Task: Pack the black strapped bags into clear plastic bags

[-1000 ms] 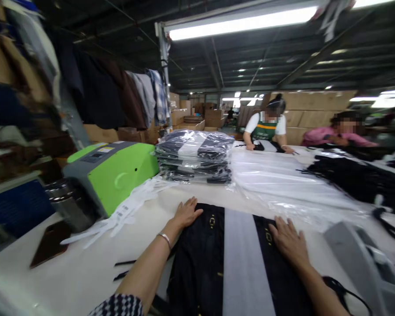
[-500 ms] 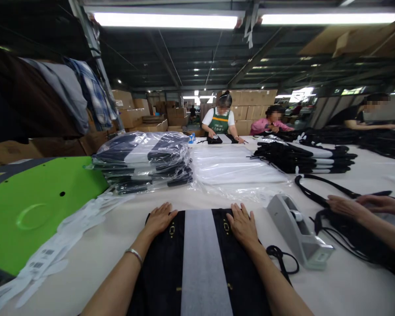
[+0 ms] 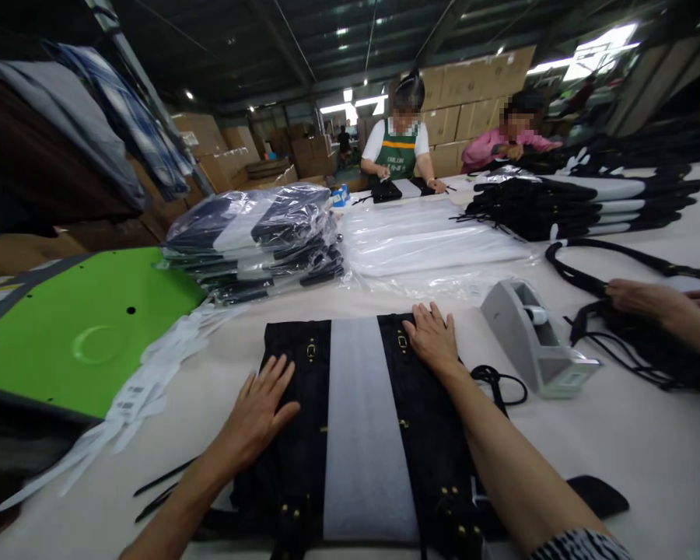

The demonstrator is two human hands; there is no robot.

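Observation:
A black fabric bag point(image 3: 303, 404) with gold-coloured buckles lies flat on the white table in front of me. Down its middle runs a whitish, translucent strip point(image 3: 365, 420). My left hand point(image 3: 260, 412) rests over the bag's left side, fingers spread and pointing forward. At the upper right corner, my right hand point(image 3: 432, 338) lies flat on the black fabric with its fingers stretched out. Neither hand grips anything. Dark straps with gold studs show at the bag's near end, partly hidden by my forearms.
Right of the bag stands a grey tape dispenser point(image 3: 540, 342) beside a looped black cord point(image 3: 502, 385). Ahead are stacked bagged goods point(image 3: 257, 233), clear plastic sleeves point(image 3: 425, 241) and black bags point(image 3: 589, 202). White tags point(image 3: 145, 381) lie left. A co-worker's hands point(image 3: 647, 303) handle black straps at right.
My left hand has slid from the bag's upper left corner back toward me along its side. The right hand stays at its corner. My view has tilted down, showing the near end.

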